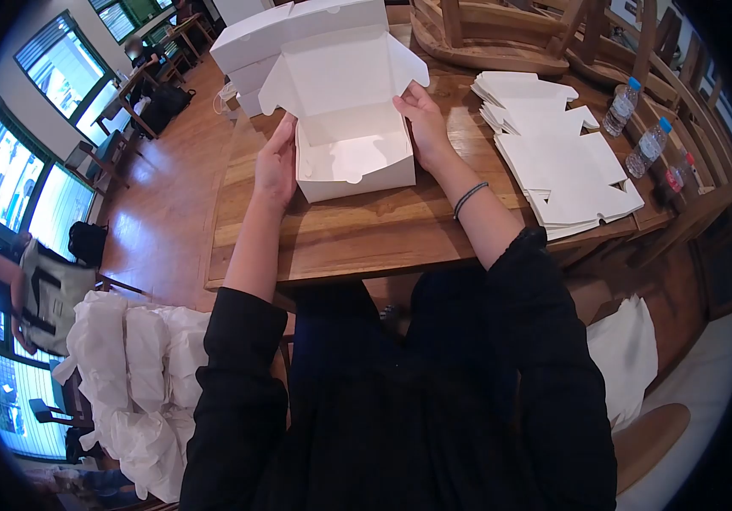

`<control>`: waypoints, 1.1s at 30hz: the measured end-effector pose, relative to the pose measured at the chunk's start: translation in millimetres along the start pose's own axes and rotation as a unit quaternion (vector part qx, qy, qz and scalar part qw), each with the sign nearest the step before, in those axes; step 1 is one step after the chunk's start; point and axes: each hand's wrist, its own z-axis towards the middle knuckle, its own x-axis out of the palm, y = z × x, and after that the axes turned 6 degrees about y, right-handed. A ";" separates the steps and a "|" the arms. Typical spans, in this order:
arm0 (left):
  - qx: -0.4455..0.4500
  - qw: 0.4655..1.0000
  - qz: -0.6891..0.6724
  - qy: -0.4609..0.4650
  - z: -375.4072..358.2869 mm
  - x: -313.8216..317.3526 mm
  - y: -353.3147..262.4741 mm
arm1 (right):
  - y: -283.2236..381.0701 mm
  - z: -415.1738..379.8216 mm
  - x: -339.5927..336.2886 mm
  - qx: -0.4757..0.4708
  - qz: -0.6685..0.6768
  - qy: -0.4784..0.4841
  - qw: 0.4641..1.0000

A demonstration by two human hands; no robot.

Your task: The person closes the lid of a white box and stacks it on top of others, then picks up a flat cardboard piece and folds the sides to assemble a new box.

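A white cardboard box [356,183] stands on the wooden table [366,243] in front of me, its lid raised and leaning back with the side flaps spread. My left hand [277,163] grips the left wall, fingers along the outside. At the right rear corner, near the lid flap, my right hand [424,126] holds the box between thumb and fingers. The inside shows only white card and a patch of light. To the right lies a stack of flat, unfolded box blanks [562,153]. Behind the open lid stand closed white boxes [243,53], stacked up.
Water bottles [649,146] stand at the table's right edge beside upturned wooden chairs [502,38]. White plastic bags [140,366], bulging, are piled at my lower left. Another person's arm [7,274] is by a grey bag [55,294] at far left.
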 end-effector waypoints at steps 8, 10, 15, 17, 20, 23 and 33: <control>-0.005 0.996 0.084 0.008 0.9 -6.3 2.9 | -2.9 2.1 0.2 -0.001 0.010 -0.003 1.000; -0.013 0.996 0.091 0.012 1.4 -7.4 1.5 | -6.0 3.5 -1.4 -0.010 0.008 -0.002 1.000; -0.021 0.995 0.093 0.034 -1.5 -7.2 -5.9 | -2.8 1.4 1.6 -0.008 -0.002 -0.022 1.000; -0.008 0.994 0.109 0.029 -0.8 -12.7 -6.8 | 0.0 0.3 3.7 0.001 -0.002 -0.036 0.999; 0.019 0.987 0.162 -0.002 -1.7 -14.5 -7.1 | 3.8 9.2 -8.1 0.016 0.094 0.009 0.995; 0.036 0.973 0.229 -0.026 -8.8 1.9 -12.2 | 27.7 3.7 -7.9 0.009 0.041 -0.023 0.999; 0.112 0.886 0.407 -0.193 -9.7 1.6 -10.8 | 48.0 -1.3 -16.2 -0.176 -0.253 -0.053 0.950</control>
